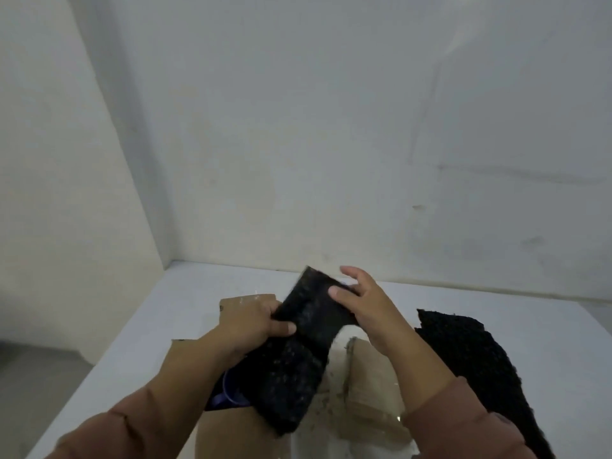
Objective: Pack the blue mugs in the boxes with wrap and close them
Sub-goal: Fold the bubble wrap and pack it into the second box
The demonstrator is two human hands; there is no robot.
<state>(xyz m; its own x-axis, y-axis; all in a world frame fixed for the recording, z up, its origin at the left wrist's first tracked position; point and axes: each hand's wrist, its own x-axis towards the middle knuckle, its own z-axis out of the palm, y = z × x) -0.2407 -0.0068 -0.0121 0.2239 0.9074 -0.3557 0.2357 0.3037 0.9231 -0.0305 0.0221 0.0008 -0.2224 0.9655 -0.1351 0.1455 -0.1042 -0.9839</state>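
Wrapping blue ceramic mug (229,389) in black foam wrap (298,352); left hand (258,321) clenches, right hand (362,308) pinches it; mug may slip from the open end.

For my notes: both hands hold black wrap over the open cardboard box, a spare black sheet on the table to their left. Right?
Head view: the spare black sheet lies to their right, not left. The left hand and right hand hold the black wrap over the cardboard box.

Pale left wall (66,160) and grey-white back wall (331,127) meeting in a corner, faint scuffs and smudges showing on the back wall, white bench (496,326) sitting against both, grey floor (33,376) showing lower left, dim even light falling
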